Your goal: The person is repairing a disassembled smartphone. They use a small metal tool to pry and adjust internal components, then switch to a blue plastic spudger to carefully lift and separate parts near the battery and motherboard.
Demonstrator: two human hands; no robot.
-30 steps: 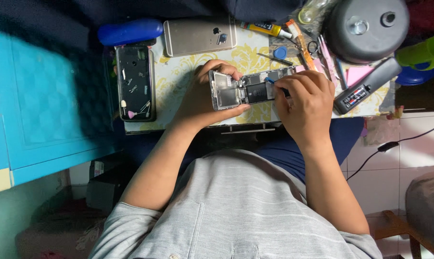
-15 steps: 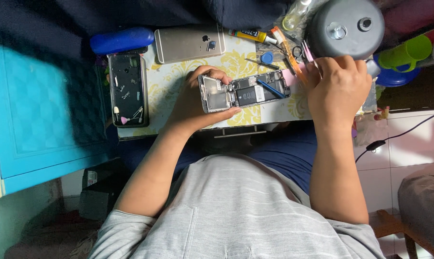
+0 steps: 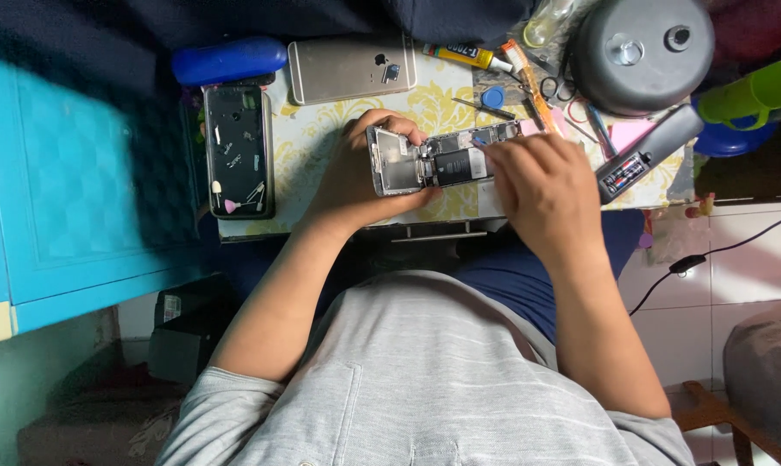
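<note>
An opened phone (image 3: 434, 164) with its battery and inner parts showing lies on the table's yellow-patterned cover (image 3: 317, 147). My left hand (image 3: 356, 177) grips the phone's left end, thumb under its near edge and fingers over the far edge. My right hand (image 3: 541, 194) rests over the phone's right end, fingers pinched on a small blue-tipped tool (image 3: 478, 139) whose tip touches the phone's inside near the far edge.
A stripped black phone frame (image 3: 238, 151) lies at the left, a gold phone (image 3: 352, 69) face down behind. A blue case (image 3: 228, 60), glue tube (image 3: 468, 57), blue pick (image 3: 493, 97), scissors (image 3: 554, 86), grey round lid (image 3: 641, 52), grey device (image 3: 649, 155) and green cup (image 3: 749, 93) crowd the back right.
My right hand left the phone, reached right toward the tools near the grey lid, and has come back onto the phone's right end. The left hand kept its hold.
</note>
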